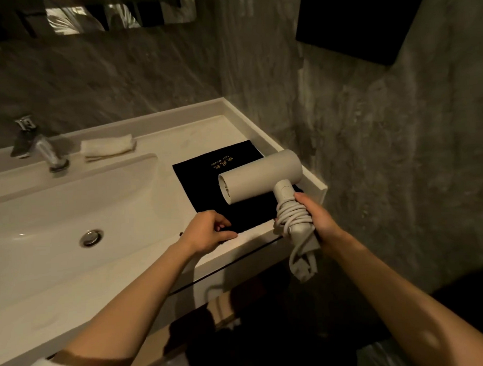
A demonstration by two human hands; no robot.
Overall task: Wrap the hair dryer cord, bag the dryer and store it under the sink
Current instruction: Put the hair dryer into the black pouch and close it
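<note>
A: Where is the hair dryer?

B: At about 3 o'clock, over the right end of the desk. The right hand has its grip tight around the handle, with the cord wound on it.

A: And the left hand?

B: Its grip pinches the near edge of the black bag, which lies flat on the desk under the dryer.

A: What else?

B: A tap and a folded cloth at 10 o'clock.

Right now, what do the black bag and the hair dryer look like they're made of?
Black bag: seemingly soft woven or velvety fabric, matte, lying flat with gold lettering.
Hair dryer: likely molded plastic, smooth off-white satin shell with faint sheen; its cord looks rubbery.
</note>
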